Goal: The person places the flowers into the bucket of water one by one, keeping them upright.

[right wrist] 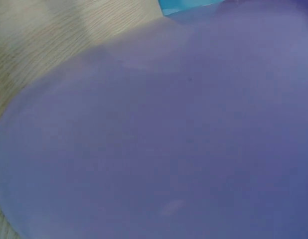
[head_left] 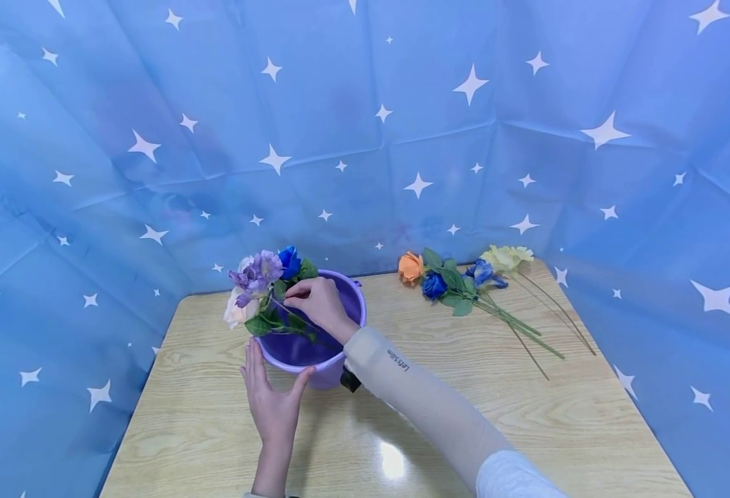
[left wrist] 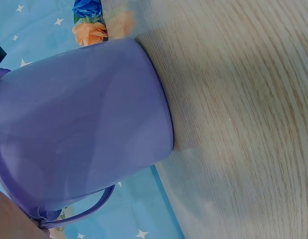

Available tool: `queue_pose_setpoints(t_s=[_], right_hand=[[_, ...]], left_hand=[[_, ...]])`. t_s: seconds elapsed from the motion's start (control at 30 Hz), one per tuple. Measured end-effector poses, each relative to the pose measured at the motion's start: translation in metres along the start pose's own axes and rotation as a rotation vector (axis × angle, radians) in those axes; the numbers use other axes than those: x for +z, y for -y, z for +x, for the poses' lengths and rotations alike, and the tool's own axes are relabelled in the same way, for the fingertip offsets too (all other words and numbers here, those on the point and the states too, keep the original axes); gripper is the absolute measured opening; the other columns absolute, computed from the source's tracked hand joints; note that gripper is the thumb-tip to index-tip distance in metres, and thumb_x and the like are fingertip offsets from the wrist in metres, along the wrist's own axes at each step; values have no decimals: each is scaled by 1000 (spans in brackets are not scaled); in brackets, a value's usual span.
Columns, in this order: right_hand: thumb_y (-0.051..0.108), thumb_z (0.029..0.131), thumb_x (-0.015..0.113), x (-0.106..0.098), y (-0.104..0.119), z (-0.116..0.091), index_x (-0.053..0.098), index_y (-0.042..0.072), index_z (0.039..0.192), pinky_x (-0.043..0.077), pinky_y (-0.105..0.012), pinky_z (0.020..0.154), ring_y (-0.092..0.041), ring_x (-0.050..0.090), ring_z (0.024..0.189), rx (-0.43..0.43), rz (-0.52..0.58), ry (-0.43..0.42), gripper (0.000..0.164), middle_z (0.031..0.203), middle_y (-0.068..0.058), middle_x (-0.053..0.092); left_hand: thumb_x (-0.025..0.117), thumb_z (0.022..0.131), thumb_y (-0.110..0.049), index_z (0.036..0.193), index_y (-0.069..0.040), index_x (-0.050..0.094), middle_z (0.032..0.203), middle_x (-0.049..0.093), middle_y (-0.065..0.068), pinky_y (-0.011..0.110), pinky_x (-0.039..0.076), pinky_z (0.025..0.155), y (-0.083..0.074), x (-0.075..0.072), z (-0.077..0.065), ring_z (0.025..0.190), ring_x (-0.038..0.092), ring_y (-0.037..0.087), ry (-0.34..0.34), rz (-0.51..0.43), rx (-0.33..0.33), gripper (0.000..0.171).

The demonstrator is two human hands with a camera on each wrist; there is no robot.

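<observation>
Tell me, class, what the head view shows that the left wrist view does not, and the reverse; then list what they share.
Only the head view shows the right hand, the inside of the bucket and the yellow flower.

Only the left wrist view clearly shows the handle curving out from the bucket's side.

Both show the bucket's outer wall, the table, the starry backdrop, an orange flower, a blue flower and at least part of the left hand.
</observation>
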State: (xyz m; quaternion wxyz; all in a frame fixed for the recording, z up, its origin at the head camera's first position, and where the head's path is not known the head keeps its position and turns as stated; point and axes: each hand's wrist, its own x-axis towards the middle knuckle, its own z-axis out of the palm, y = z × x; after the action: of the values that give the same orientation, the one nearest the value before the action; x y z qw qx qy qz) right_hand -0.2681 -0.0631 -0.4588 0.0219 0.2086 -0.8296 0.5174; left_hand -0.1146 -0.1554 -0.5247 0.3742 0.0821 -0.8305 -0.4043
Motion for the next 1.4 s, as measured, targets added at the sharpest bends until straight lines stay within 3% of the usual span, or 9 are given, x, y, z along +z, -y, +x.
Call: queue_pose_setpoints(t_s=[0.2, 0.43, 0.57, 0.83, 1.13, 1.4], right_hand=[[18, 88, 77, -4, 2, 1, 80, 11, 97, 59, -16, 70, -10, 72, 80, -13, 39, -7, 13, 94, -3, 79], [16, 88, 76, -16, 7, -1, 79, 8, 100, 58, -15, 68, -13, 72, 79, -7, 88, -10, 14, 96, -6, 78], [16, 89, 75, -28, 6, -2, 79, 8, 101, 59, -17, 69, -14, 72, 80, -17, 92, -29, 15, 97, -6, 78], [14, 89, 75, -53, -1, -1, 78, 5, 102, 62, -23, 73, -18, 73, 82, -53, 137, -101, 16, 98, -8, 78], [16, 88, 76, -82, -9, -3, 78, 7, 102, 62, -26, 77, -18, 73, 87, -8, 168, -170, 16, 100, -9, 78], [16, 89, 75, -111, -24, -7, 77, 7, 104, 63, -35, 83, -26, 73, 91, 28, 168, -224, 18, 102, -13, 77]], left_hand=[[70, 71, -72, 153, 0, 34, 157, 38, 22, 61, 16, 126, 0, -1, 0, 146, 34, 44, -9, -11, 9, 115], [70, 69, -72, 154, -1, 33, 159, 37, 18, 56, 14, 128, 0, -2, -1, 145, 34, 47, -7, -24, -12, 117], [78, 69, -64, 153, 0, 34, 158, 38, 20, 54, 14, 129, 2, -2, -1, 145, 34, 48, -15, -23, -1, 115], [86, 65, -52, 153, -1, 34, 159, 37, 18, 61, 16, 126, 4, 0, 1, 145, 34, 47, -17, -9, 11, 115], [89, 63, -45, 153, 0, 35, 159, 37, 19, 47, 11, 131, 4, 1, 0, 147, 33, 42, -14, -14, 16, 113], [90, 63, -42, 153, 0, 34, 158, 37, 21, 52, 13, 130, 2, -1, 0, 149, 31, 38, -8, 0, 2, 114]])
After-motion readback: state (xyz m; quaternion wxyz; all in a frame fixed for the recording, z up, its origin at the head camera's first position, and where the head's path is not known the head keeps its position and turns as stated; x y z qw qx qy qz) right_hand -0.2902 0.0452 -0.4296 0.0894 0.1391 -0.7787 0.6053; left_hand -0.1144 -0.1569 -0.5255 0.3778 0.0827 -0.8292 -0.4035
